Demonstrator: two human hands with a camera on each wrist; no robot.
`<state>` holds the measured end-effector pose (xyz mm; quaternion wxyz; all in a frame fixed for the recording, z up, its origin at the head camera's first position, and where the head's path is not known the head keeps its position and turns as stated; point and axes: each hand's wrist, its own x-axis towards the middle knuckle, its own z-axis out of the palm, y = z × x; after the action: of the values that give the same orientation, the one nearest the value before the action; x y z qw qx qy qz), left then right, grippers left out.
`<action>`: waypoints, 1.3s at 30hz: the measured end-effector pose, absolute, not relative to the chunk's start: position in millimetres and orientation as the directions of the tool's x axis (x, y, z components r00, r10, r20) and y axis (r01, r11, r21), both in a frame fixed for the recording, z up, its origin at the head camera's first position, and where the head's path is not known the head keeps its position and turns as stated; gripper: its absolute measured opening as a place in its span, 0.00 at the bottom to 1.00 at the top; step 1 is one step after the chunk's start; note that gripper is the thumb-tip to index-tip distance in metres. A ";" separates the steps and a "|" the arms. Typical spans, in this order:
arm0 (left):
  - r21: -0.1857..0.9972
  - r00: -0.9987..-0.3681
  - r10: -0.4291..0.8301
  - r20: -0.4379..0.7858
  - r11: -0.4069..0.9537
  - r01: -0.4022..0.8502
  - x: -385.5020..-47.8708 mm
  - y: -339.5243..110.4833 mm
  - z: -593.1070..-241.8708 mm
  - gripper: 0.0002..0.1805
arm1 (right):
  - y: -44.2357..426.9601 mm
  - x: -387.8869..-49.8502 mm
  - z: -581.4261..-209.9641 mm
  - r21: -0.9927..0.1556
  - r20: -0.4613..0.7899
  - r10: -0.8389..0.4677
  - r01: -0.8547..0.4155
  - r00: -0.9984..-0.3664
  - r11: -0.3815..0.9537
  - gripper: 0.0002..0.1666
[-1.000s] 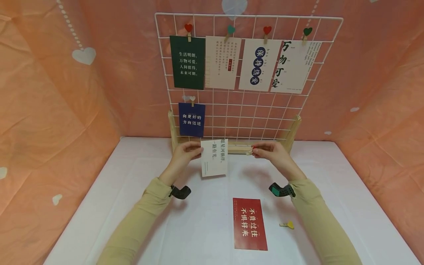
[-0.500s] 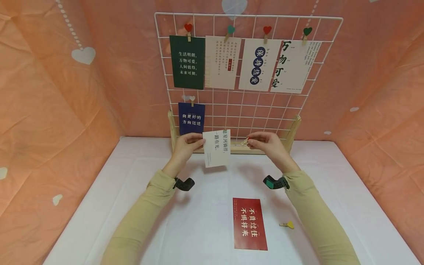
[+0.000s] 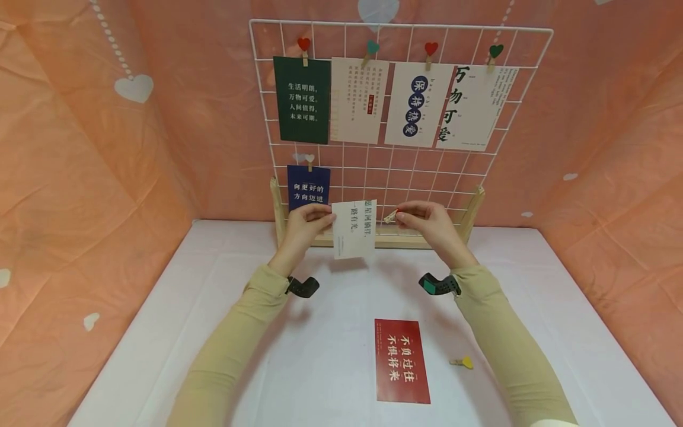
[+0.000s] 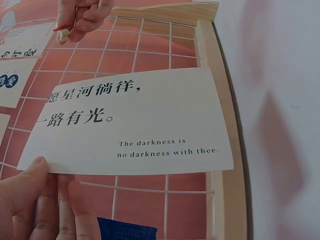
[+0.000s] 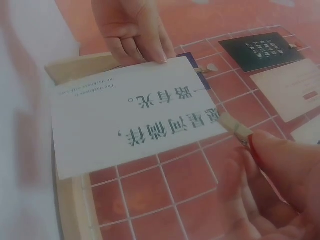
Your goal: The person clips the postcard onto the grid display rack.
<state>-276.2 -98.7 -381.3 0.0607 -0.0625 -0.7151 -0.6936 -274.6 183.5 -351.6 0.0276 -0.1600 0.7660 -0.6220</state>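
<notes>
My left hand pinches a white card with black Chinese writing by its left edge, in front of the lower part of a white wire grid. In the left wrist view the thumb lies on the front of the card, near one corner. Between thumb and fingers, my right hand pinches a small wooden clothespin with a red piece on it. The clothespin is just right of the card; in the right wrist view its tip appears close to the card's corner. Whether they touch, I cannot tell.
Several cards hang in the grid's top row from heart-topped clothespins, a green card leftmost. Below it, a blue card is partly behind my left hand. A red card and a yellow-heart clothespin lie on the white table.
Both hands have risen toward the grid, the left also shifting right with the white card. My right hand has moved left with the clothespin, narrowing the gap to the card.
</notes>
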 end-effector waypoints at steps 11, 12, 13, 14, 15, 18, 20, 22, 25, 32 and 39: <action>0.974 -0.974 -0.014 0.225 0.038 0.224 -288.8 -90.0 -368.4 0.11 | 171.3 -283.3 -333.6 -0.956 0.203 -0.221 -0.243 -0.954 0.167 0.18; 0.973 -0.973 -0.018 0.228 0.036 0.228 -290.1 -89.2 -367.3 0.11 | 170.4 -284.3 -332.1 -0.957 0.207 -0.218 -0.244 -0.954 0.159 0.19; 0.972 -0.972 -0.019 0.232 0.030 0.232 -291.4 -88.4 -366.3 0.11 | 169.4 -285.3 -330.5 -0.957 0.213 -0.217 -0.248 -0.953 0.151 0.19; 0.972 -0.972 -0.021 0.236 0.025 0.235 -292.5 -87.8 -365.3 0.11 | 168.6 -286.4 -329.3 -0.957 0.219 -0.219 -0.253 -0.951 0.141 0.20; 0.972 -0.971 -0.024 0.236 0.023 0.235 -293.5 -87.2 -364.4 0.12 | 167.8 -287.3 -328.2 -0.958 0.222 -0.219 -0.255 -0.950 0.133 0.20; 0.972 -0.971 -0.029 0.236 0.026 0.235 -295.9 -86.2 -362.3 0.12 | 166.1 -290.2 -325.9 -0.956 0.233 -0.222 -0.265 -0.947 0.127 0.20; 0.973 -0.973 -0.031 0.231 0.039 0.229 -297.3 -86.1 -361.3 0.12 | 165.3 -292.0 -324.9 -0.954 0.236 -0.222 -0.269 -0.946 0.133 0.20; 0.973 -0.973 -0.030 0.229 0.042 0.227 -298.8 -85.8 -360.5 0.12 | 164.7 -293.3 -323.8 -0.951 0.238 -0.218 -0.273 -0.947 0.148 0.19; 0.972 -0.972 -0.027 0.233 0.042 0.232 -300.9 -84.4 -358.4 0.11 | 164.2 -295.8 -322.1 -0.947 0.240 -0.211 -0.276 -0.948 0.164 0.19; 0.966 -0.965 -0.029 0.260 0.012 0.260 -306.0 -77.3 -352.1 0.11 | 161.3 -302.0 -315.5 -0.945 0.267 -0.175 -0.293 -0.948 0.147 0.18; 0.954 -0.954 -0.036 0.298 0.009 0.298 -313.2 -69.6 -350.2 0.10 | 155.6 -310.1 -307.0 -0.933 0.312 -0.121 -0.328 -0.942 0.149 0.17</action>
<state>-313.2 -69.6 -350.2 0.1198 -0.0935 -0.7000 -0.6978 -310.1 155.6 -307.0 -0.0816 -0.1489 0.7536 -0.6350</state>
